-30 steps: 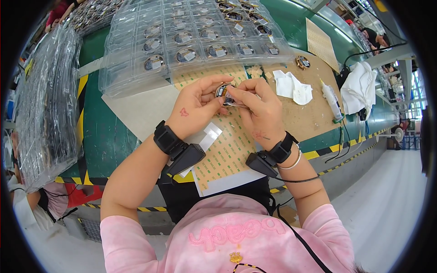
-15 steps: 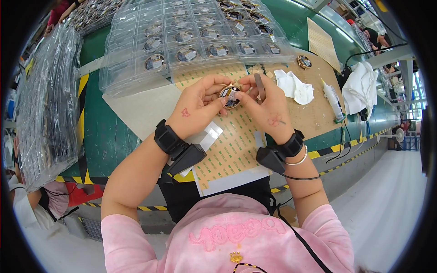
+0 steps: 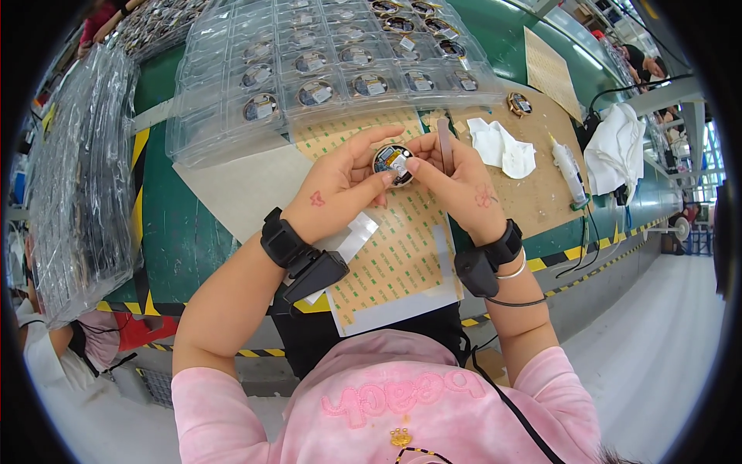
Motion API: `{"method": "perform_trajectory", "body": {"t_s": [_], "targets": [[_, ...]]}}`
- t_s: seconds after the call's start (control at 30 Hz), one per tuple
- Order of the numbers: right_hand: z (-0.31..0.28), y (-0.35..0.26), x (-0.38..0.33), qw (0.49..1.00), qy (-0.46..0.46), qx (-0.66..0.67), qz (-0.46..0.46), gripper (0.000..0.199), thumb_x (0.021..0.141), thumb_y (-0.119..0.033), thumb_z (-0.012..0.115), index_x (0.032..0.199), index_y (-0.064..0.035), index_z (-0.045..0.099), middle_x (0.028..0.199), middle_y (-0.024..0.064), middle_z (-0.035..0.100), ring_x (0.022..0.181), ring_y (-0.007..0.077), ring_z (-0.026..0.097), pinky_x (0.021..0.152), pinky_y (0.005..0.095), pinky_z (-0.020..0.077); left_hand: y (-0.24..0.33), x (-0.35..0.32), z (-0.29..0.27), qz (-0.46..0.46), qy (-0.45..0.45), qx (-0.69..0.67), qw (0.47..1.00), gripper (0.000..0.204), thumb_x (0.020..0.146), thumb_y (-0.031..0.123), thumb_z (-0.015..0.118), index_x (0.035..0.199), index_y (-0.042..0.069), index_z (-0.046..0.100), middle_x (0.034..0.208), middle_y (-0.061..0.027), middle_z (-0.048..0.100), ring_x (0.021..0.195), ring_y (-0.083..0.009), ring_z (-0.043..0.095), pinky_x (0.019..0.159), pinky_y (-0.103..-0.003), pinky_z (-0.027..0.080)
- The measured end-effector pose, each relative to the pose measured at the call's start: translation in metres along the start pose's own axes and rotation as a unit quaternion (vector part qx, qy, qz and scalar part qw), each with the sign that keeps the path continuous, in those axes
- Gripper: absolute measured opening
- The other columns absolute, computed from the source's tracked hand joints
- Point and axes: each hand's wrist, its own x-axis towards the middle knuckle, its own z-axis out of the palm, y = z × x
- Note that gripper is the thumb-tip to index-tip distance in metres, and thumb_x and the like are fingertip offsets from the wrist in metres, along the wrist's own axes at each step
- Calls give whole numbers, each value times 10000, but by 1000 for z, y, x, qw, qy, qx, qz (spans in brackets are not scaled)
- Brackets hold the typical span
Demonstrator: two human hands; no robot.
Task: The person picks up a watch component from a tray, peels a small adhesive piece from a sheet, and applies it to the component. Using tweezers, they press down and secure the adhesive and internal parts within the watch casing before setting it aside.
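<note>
2 hands share 1 small round part (image 3: 393, 163) above the sticker sheet (image 3: 402, 247): our left hand (image 3: 340, 189) pinches its rim, our right hand (image 3: 456, 182) presses a fingertip on it while gripping tweezers (image 3: 445, 144). Pinched loosely, it could slip. Its face points up at us; being round, it has no long axis.

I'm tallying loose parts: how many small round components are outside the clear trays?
2. One round component is held between the left hand and right hand; another lies on the brown board near the tray stack. Others may be hidden.
</note>
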Motion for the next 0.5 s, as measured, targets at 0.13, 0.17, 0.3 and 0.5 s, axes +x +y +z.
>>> {"method": "perform_trajectory", "body": {"t_s": [0.13, 0.17, 0.3, 0.5], "targets": [[12, -5, -2, 998, -42, 44, -7, 241, 884, -54, 607, 1109, 23, 569, 949, 24, 620, 817, 62, 574, 709, 203, 457, 9, -14, -11, 3, -3, 12, 1000, 423, 929, 13, 512, 1345, 70, 463, 1136, -19, 588, 753, -54, 538, 697, -215, 483], [17, -7, -3, 997, -50, 52, -25, 244, 884, -49, 602, 1115, 21, 568, 956, 25, 618, 833, 68, 575, 721, 208, 456, 16, -21, -14, 4, -2, 24, 1000, 424, 928, 14, 510, 1346, 65, 459, 1203, -22, 582, 755, -53, 533, 703, -215, 482], [50, -47, -21, 995, -77, 52, -30, 274, 884, -36, 574, 1153, 11, 556, 1015, 35, 614, 920, 111, 582, 799, 236, 454, 51, -52, -22, 12, -14, -5, 1000, 383, 929, 16, 493, 1305, 87, 512, 983, -34, 638, 726, -60, 566, 666, -225, 500], [92, -93, -60, 995, -59, 58, -47, 280, 896, -8, 558, 1171, 24, 512, 1053, 48, 606, 957, 110, 575, 849, 251, 446, 103, -111, -22, 28, 6, -13, 1000, 384, 923, -11, 501, 1298, 76, 504, 1056, -70, 632, 790, -94, 636, 699, -245, 544]]}}
